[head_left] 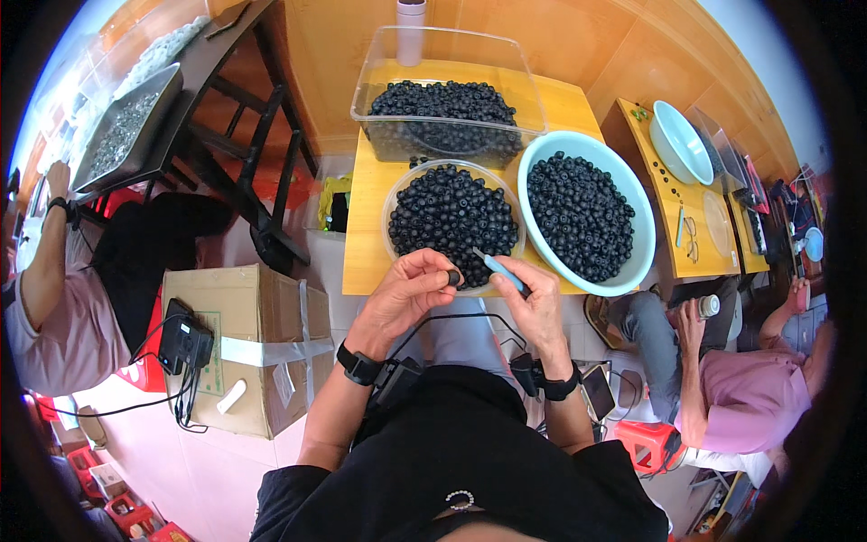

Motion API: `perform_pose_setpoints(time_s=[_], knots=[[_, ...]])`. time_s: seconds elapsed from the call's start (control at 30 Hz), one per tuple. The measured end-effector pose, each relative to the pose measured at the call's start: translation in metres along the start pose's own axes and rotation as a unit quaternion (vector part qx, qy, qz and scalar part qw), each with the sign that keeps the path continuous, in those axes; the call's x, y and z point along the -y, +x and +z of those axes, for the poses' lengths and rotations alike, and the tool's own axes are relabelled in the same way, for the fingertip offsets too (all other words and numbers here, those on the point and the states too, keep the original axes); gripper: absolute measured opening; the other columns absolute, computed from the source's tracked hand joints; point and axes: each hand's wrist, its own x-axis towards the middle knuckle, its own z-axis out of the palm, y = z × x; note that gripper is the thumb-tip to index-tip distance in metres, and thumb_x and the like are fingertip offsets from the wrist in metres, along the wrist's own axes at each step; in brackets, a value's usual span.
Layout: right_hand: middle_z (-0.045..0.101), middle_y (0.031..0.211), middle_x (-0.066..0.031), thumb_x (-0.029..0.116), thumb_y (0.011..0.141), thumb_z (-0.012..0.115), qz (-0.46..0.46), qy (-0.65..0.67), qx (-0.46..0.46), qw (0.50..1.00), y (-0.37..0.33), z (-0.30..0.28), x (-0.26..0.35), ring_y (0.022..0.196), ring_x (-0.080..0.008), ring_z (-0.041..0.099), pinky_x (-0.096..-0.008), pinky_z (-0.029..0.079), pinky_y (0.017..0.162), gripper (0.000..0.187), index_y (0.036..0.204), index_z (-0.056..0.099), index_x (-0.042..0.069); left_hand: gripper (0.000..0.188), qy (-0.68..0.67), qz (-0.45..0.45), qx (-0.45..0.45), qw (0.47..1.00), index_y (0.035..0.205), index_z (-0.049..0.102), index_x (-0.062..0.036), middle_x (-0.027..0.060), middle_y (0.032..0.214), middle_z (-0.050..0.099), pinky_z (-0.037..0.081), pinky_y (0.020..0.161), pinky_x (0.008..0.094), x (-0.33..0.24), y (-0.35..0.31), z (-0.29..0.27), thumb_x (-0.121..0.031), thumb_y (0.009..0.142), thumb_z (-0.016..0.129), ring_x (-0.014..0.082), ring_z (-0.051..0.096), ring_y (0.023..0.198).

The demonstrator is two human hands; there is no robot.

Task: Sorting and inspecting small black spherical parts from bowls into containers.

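Note:
Pinched between the thumb and fingers of my left hand (405, 296) is a small round black bead-like piece (453, 277). My right hand (536, 309) grips a small tool with a light blue handle (499, 268), perhaps a trimming knife, its thin metal tip pointing up and left, a little apart from the piece. Both hands are over the near rim of a clear round tub (388, 226), full of similar black pieces (456, 212). Right of it stands a light blue basin (639, 248), also holding many of them.
Behind the tub, a clear rectangular bin (361, 116) holds more black pieces on the yellow table (366, 212). A taped cardboard box (239, 312) stands at left, near a dark table (203, 54). People sit on both sides; a second yellow table (668, 194) is at right.

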Motion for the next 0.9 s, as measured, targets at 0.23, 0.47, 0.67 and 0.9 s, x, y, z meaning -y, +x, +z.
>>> perform_pose_setpoints(time_s=[0.23, 0.47, 0.67, 0.9], knots=[[0.056, 0.072, -0.0013, 0.006, 0.072, 0.073, 0.032, 0.089, 0.066, 0.993, 0.004, 0.006, 0.029, 0.057, -0.0056, 0.046, -0.021, 0.036, 0.049, 0.025, 0.096, 0.067, 0.003, 0.014, 0.021, -0.018, -0.012, 1.0, 0.094, 0.06, -0.0025, 0.0096, 0.092, 0.065, 0.057, 0.068, 0.0246, 0.006, 0.002, 0.0, 0.001, 0.081, 0.064, 0.0142, 0.065, 0.074], [0.056, 0.072, 0.0006, 0.004, 0.074, 0.072, 0.086, 0.181, 0.098, 0.975, -0.006, 0.015, 0.013, 0.062, -0.0045, 0.049, -0.0199, 0.04, 0.054, 0.018, 0.091, 0.066, 0.001, 0.019, 0.062, -0.068, 0.015, 0.996, 0.094, 0.055, -0.0044, 0.0073, 0.093, 0.064, 0.056, 0.067, 0.0239, 0.009, -0.001, -0.003, -0.001, 0.079, 0.066, 0.0123, 0.064, 0.073], [0.059, 0.073, 0.0014, 0.003, 0.075, 0.071, 0.172, 0.248, 0.1, 0.948, -0.012, 0.013, 0.017, 0.067, -0.0036, 0.053, -0.0193, 0.044, 0.059, 0.015, 0.088, 0.064, 0.001, 0.02, 0.042, -0.086, 0.027, 0.995, 0.095, 0.055, -0.0054, 0.0045, 0.09, 0.063, 0.056, 0.067, 0.0236, 0.019, -0.004, -0.003, -0.002, 0.08, 0.066, 0.0114, 0.064, 0.076], [0.055, 0.066, 0.0047, 0.001, 0.073, 0.07, 0.164, 0.156, 0.107, 0.968, -0.015, 0.005, 0.005, 0.058, -0.0021, 0.046, -0.0183, 0.038, 0.053, 0.022, 0.094, 0.064, 0.002, 0.017, 0.125, -0.071, -0.018, 0.99, 0.098, 0.056, -0.0029, 0.0061, 0.087, 0.063, 0.056, 0.066, 0.0257, 0.024, 0.003, -0.006, -0.004, 0.082, 0.064, 0.0137, 0.064, 0.074]])
